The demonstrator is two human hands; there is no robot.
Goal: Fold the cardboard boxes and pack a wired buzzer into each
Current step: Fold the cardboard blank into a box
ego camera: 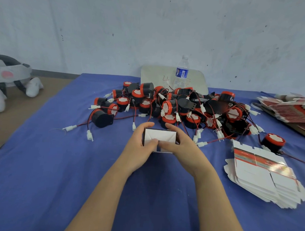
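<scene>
Both forearms reach in from the near edge of the tabletop (43, 163), which is covered in blue cloth. The left hand (140, 149) and the right hand (181, 149) hold one cardboard box (160, 135) between them at the centre. Each grip is closed around one side of the box: fingers curl over the far edge, and both thumbs press on the white folded flaps facing the camera. The hands hide the box's side walls.

To the right, a fanned stack of flat box blanks (260, 178) lies on the cloth, with a single buzzer (272, 142) just beyond it. Directly beyond the box, a pile of buzzers (174, 105), black with red rims, spreads across the cloth. Its red and black wires and white connectors trail close to the right hand.

Behind the pile stand a water bottle (181, 73) and a white board (158, 77). A second stack of blanks (290, 108) lies at the far right. A plush toy (9, 79) sits at the far left, off the tabletop.
</scene>
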